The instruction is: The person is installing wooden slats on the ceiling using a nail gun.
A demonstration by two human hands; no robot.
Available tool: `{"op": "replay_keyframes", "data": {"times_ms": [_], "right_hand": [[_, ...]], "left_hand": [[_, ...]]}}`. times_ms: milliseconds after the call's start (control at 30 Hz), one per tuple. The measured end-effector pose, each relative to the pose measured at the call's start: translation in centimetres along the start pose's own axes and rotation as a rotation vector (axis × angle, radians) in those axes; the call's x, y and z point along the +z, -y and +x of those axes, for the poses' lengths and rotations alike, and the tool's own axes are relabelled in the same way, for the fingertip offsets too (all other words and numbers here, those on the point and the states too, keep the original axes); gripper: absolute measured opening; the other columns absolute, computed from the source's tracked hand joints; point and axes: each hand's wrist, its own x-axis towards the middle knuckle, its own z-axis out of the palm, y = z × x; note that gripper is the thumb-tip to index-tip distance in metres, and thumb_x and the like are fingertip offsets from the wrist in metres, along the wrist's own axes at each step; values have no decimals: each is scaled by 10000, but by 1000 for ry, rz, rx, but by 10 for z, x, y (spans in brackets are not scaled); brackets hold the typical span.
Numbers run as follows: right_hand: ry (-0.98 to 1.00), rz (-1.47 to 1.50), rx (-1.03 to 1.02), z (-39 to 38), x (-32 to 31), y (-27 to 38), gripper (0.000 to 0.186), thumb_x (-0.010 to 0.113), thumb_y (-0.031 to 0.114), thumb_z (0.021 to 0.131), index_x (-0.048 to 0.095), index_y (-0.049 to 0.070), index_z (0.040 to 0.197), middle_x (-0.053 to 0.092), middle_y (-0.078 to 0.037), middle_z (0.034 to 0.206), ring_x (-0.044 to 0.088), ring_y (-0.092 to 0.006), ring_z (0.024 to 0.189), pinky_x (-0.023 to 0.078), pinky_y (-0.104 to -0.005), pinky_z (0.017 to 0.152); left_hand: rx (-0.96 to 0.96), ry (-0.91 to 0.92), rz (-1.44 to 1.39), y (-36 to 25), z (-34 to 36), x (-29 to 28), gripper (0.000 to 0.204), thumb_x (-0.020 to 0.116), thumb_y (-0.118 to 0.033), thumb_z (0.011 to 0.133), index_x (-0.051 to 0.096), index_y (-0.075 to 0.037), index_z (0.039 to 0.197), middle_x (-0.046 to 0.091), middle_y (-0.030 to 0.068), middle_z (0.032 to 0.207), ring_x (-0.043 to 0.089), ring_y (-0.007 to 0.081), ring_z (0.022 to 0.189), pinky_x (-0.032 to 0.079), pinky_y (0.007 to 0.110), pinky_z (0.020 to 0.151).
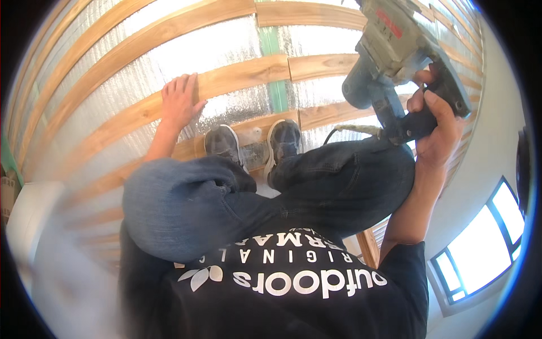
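My left hand rests on a wooden batten, its fingers apart and flat. My right hand is wrapped round the black handle of a grey-green power tool, held up at the upper right above my right knee. A dark cord with a pale wrapped part hangs from the tool's lower end. Under the battens lies silver foil, crossed by a green strip. My two dark shoes sit among the battens, below my bent knees.
Rows of battens run across the view over the foil, bending toward the rim. A white object stands at the left edge. A pale wall with a window is at the right.
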Motion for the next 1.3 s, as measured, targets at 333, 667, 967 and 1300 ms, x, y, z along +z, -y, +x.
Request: {"op": "replay_keyframes", "data": {"times_ms": [333, 667, 967, 1300], "right_hand": [[-14, -15, 33, -8, 11, 7, 617, 727, 78, 826, 609, -123, 1397, 730, -219, 1146, 662, -207, 750, 542, -338, 700], [-44, 4, 25, -9, 4, 10, 562, 699, 51, 834, 644, -101, 1373, 744, -186, 1127, 662, -195, 743, 548, -329, 712], [-70, -33, 75, 5, 9, 16, 508, 682, 6, 800, 693, -101, 1297, 749, -167, 1070, 668, -183, 719, 539, -320, 678], [-100, 64, 137, 6, -40, -40, 558, 714, 106, 916, 598, -53, 1438, 725, -125, 1151, 571, -95, 737, 493, -262, 672]], "left_hand": [[-62, -10, -37, 9, 27, -31, 878, 873, -446, 845, 502, -138, 1579, 537, 119, 1501, 470, 327, 1417, 315, 539, 1224], [125, -143, 63, 38, 170, -85, 776, 839, -373, 888, 513, -165, 1561, 499, 151, 1585, 428, 350, 1503, 313, 576, 1238], [120, -36, 79, 24, 198, -40, 754, 805, -416, 938, 489, -217, 1594, 474, 100, 1630, 444, 326, 1497, 344, 545, 1227], [150, -132, -233, 32, 208, 10, 531, 780, -287, 908, 680, -278, 1430, 544, 183, 1561, 473, 412, 1482, 419, 599, 1181]]}}
